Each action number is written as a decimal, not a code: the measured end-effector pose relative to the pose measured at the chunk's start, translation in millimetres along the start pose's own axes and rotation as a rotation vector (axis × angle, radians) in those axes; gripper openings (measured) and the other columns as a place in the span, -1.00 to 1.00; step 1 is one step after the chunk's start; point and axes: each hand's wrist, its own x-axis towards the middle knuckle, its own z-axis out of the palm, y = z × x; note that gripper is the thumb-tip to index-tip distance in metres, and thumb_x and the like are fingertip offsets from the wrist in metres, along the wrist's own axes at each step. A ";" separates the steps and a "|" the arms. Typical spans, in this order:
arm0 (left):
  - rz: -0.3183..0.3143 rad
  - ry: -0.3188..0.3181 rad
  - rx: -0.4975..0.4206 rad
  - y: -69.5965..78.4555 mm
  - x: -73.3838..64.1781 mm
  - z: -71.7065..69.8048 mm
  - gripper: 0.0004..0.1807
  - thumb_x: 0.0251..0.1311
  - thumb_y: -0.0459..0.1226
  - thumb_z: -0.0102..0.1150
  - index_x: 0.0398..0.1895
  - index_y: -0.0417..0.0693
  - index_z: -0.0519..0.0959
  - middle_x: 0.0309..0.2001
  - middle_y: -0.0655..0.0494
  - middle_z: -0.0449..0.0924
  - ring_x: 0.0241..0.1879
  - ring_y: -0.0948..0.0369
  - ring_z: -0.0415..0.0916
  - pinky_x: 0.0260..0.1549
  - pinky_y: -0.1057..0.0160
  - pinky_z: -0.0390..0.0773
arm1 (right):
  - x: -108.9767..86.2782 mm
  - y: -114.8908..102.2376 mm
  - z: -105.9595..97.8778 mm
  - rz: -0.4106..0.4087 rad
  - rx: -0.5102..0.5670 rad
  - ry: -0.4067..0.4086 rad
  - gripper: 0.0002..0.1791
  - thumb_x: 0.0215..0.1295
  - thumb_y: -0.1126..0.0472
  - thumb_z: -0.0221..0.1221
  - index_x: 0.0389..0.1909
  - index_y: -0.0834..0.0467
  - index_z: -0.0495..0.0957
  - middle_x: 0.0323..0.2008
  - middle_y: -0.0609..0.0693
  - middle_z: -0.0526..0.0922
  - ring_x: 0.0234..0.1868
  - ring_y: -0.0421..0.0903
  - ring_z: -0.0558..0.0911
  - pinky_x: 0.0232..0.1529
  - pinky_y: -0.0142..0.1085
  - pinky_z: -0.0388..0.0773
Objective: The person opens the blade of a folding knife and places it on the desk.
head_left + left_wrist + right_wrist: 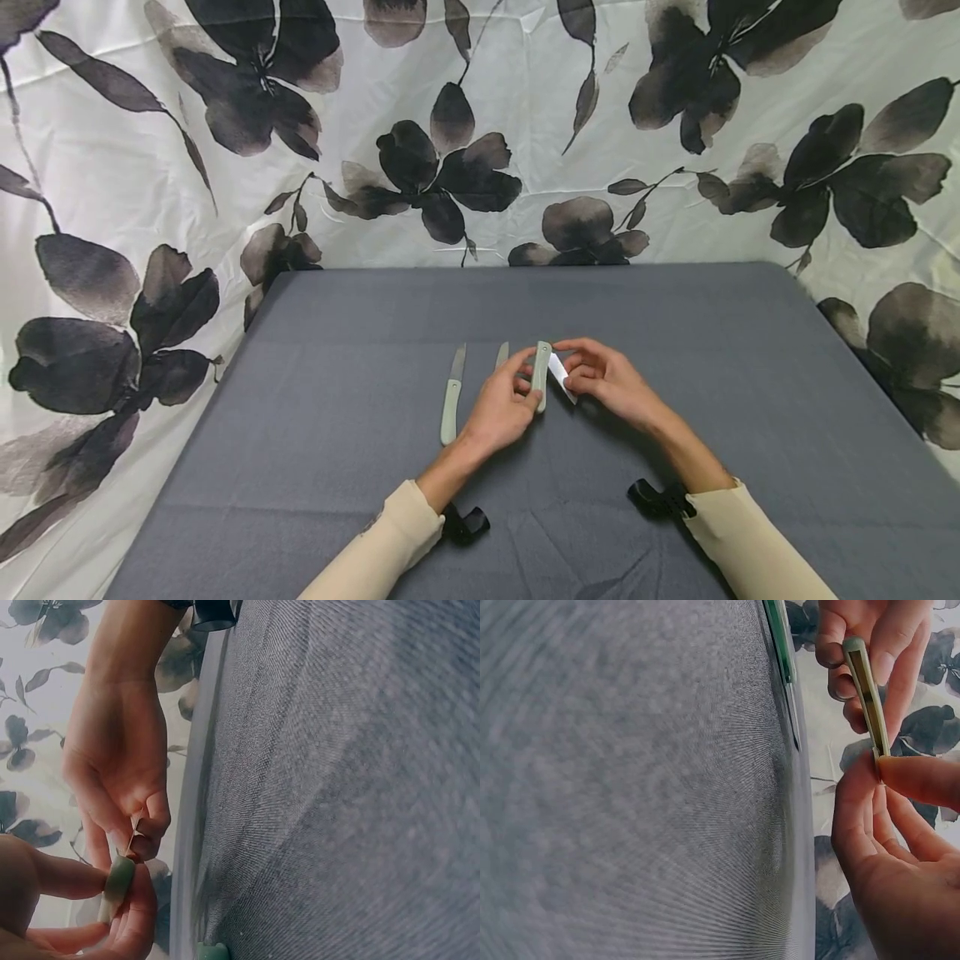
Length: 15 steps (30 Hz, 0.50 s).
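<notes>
Above the table, my left hand [504,407] grips the pale green handle of a folding knife [540,377], thumb and fingers on its sides. From the upper end of that handle the blade [561,377] slants down to the right, part folded. My right hand [611,385] pinches the blade between thumb and fingers. In the right wrist view the open slot of the handle [866,694] faces the camera. A second knife [450,408] lies unfolded on the table, left of my left hand. Behind that hand a third knife's blade [502,354] shows, its handle hidden.
A grey cloth covers the table [337,467], wrinkled near the front. Behind and beside it hangs a white floral sheet [480,225]. Black straps with camera mounts [467,527] sit at both wrists, close over the cloth.
</notes>
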 end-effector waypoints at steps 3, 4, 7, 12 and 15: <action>-0.004 -0.001 -0.011 -0.1 -0.6 -0.2 -0.30 0.35 -0.46 0.19 0.55 -0.04 0.34 0.21 -0.12 0.54 -0.15 0.25 0.60 -0.27 0.42 0.60 | -0.9 -0.2 2.3 0.001 -0.005 0.028 -0.45 0.41 0.43 0.20 0.40 0.30 0.41 0.01 0.33 0.58 -0.19 -0.23 0.69 -0.19 -0.29 0.68; -0.006 -0.001 -0.014 0.0 -0.8 -0.3 -0.30 0.35 -0.45 0.20 0.55 -0.03 0.34 0.21 -0.12 0.53 -0.15 0.24 0.60 -0.27 0.42 0.60 | -1.1 -0.3 3.3 0.005 -0.006 0.040 -0.47 0.41 0.43 0.20 0.39 0.29 0.43 0.02 0.33 0.58 -0.19 -0.24 0.69 -0.18 -0.28 0.68; 0.001 -0.008 -0.026 -0.1 -1.4 -0.9 -0.27 0.31 -0.46 0.23 0.56 -0.03 0.33 0.21 -0.13 0.52 -0.14 0.22 0.60 -0.27 0.40 0.61 | -1.9 -0.6 5.4 0.014 -0.022 0.069 -0.49 0.41 0.42 0.21 0.36 0.29 0.45 0.05 0.33 0.59 -0.17 -0.24 0.69 -0.17 -0.28 0.69; 0.030 -0.025 -0.037 -2.2 -2.0 -1.9 -0.23 0.24 -0.49 0.29 0.55 -0.09 0.34 0.19 -0.19 0.50 -0.11 0.15 0.60 -0.22 0.38 0.64 | -3.4 -1.0 7.1 0.029 -0.035 0.100 -0.50 0.38 0.41 0.25 0.32 0.32 0.48 0.09 0.35 0.60 -0.15 -0.26 0.69 -0.17 -0.33 0.68; 0.031 -0.038 -0.033 -3.9 -2.6 -2.9 -0.23 0.24 -0.50 0.29 0.55 -0.10 0.34 0.19 -0.20 0.49 -0.11 0.15 0.59 -0.21 0.39 0.64 | -4.8 -0.2 7.5 0.030 -0.035 0.103 -0.51 0.37 0.42 0.26 0.31 0.34 0.50 0.09 0.37 0.61 -0.16 -0.27 0.69 -0.17 -0.37 0.68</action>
